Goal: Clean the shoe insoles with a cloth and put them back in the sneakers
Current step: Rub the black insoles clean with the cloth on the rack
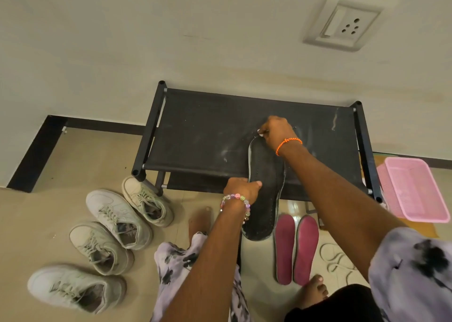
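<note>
Bracing the black insole [265,187] across the rack [200,130] near edge, I grip its left rim with my left hand [241,189]; my right hand [276,132] pinches the far tip. Risk: overhanging heel slips floorward if grip loosens.

The black fabric-topped rack [208,135] stood against the wall, the black insole [265,174] lying across its front edge under the fingers. On the tiled floor [61,211], four pale sneakers [117,216] sat left of the fingers, two maroon insoles [296,245] below them, a pink basket [415,189] to the right.
</note>
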